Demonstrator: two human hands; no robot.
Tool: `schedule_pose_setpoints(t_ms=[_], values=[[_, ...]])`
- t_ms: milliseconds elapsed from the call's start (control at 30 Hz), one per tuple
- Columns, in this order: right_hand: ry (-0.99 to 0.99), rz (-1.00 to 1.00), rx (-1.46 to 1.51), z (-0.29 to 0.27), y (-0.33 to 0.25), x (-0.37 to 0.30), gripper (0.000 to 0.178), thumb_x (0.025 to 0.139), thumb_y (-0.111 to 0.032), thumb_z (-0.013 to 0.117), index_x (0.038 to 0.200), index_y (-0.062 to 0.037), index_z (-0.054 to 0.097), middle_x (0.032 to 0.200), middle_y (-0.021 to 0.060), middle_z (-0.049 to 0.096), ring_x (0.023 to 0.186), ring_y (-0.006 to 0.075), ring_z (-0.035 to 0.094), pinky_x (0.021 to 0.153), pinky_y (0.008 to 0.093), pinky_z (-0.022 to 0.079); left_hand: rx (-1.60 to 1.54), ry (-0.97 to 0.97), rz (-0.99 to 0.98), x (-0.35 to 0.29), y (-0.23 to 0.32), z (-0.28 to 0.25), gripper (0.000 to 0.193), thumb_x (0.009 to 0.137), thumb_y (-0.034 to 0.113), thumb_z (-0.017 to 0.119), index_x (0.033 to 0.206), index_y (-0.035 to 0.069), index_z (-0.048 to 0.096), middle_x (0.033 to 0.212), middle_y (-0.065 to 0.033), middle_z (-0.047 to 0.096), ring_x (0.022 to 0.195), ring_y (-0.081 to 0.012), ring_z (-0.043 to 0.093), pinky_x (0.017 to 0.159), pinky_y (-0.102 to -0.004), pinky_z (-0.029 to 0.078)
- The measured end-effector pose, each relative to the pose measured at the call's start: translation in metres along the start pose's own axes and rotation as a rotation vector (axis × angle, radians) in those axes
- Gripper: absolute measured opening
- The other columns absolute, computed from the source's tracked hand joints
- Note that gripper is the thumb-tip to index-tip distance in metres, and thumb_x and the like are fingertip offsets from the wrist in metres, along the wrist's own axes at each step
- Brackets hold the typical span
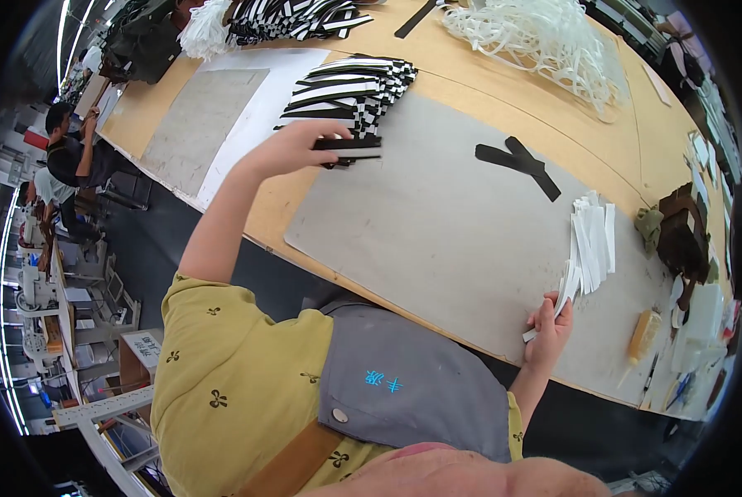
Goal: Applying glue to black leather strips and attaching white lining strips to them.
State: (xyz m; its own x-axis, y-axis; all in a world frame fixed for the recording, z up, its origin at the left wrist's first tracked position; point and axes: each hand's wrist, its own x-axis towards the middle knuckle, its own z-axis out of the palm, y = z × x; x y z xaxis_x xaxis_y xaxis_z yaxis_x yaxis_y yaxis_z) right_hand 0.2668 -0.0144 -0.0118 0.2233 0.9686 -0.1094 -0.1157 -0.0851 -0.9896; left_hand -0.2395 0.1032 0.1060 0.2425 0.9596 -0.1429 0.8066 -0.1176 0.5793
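My left hand (305, 147) reaches to the far left of the grey mat. Its fingers are closed on a black strip with a pale band (353, 150), slightly blurred, at the near end of a fanned pile of black-and-white strips (338, 95). At the near right, my right hand (550, 328) pinches a white strip (567, 286). That strip touches a loose stack of white strips (590, 236) just beyond the fingers. Two black strips (520, 161) lie crossed on the mat between the hands.
The grey mat (421, 240) covers much of the wooden table (437, 62). A tangle of white bands (537, 50) and more striped strips (296, 18) are at the back. A bottle of yellowish liquid (643, 335) and a dark bag (684, 232) sit right. Other people (77, 149) work at left.
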Motion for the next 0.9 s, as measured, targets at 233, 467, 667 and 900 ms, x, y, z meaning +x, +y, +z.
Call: schedule_pose_setpoints(t_ms=[233,467,667,900], values=[[-0.012,-0.009,-0.028,0.0,0.0,-0.001,0.012,0.104,-0.014,0.064,0.111,-0.0044,0.062,0.075,-0.0049,0.05,0.059,0.0028,0.038,0.058,0.0231,0.042,0.187,0.242,-0.067,-0.021,-0.057,-0.019,0.044,0.086,0.007,0.079,0.128,0.015,0.067,0.119,-0.0097,0.066,0.108,-0.0258,0.065,0.093,-0.0379,0.054],[0.045,0.015,-0.064,-0.001,-0.006,-0.007,0.014,0.103,-0.014,0.066,0.112,-0.0041,0.063,0.078,-0.0041,0.054,0.06,0.0039,0.045,0.057,0.0223,0.043,0.27,0.747,0.171,-0.017,-0.04,0.044,0.041,0.086,0.011,0.079,0.125,0.01,0.067,0.12,-0.0106,0.067,0.111,-0.0322,0.063,0.096,-0.0417,0.051],[0.012,0.083,-0.329,0.021,-0.02,0.002,0.019,0.096,-0.018,0.073,0.105,-0.0023,0.068,0.078,-0.002,0.062,0.067,0.0051,0.054,0.06,0.0245,0.044,0.175,0.393,0.422,0.015,0.034,0.099,0.033,0.092,0.015,0.075,0.124,0.011,0.068,0.12,-0.0105,0.067,0.114,-0.0319,0.062,0.098,-0.0425,0.049],[0.147,-0.212,-0.695,0.007,-0.035,0.009,0.022,0.094,-0.016,0.074,0.108,0.0001,0.068,0.08,0.0178,0.066,0.068,0.0285,0.062,0.067,0.0354,0.05,0.172,0.302,0.581,0.143,0.099,0.159,0.04,0.096,0.025,0.071,0.132,0.011,0.061,0.127,-0.0078,0.066,0.121,-0.0299,0.061,0.103,-0.0461,0.046]])
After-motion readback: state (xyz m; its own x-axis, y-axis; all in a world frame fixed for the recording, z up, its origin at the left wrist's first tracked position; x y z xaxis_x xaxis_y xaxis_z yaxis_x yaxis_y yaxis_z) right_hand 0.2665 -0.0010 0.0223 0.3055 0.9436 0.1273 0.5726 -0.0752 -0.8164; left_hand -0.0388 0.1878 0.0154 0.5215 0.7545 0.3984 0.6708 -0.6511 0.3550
